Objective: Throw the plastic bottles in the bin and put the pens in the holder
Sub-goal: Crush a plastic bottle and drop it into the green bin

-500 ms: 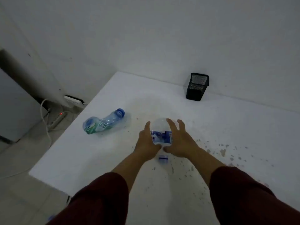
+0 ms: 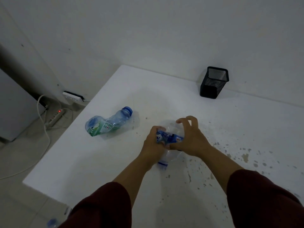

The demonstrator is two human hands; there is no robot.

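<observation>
Clear bottle [image 2: 171,137] gripped by left hand [image 2: 153,145] and right hand [image 2: 191,139]; crushed bottle [image 2: 107,123] left, mesh holder [image 2: 213,83] behind — apart.

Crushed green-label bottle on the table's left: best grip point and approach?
Take the crushed bottle by its neck, just below the blue cap, probably from above. It lies on its side, cap pointing up-right toward the wall; the labelled end is flattened and bent, while the neck looks round and firm. Both hands are on the other bottle.
</observation>
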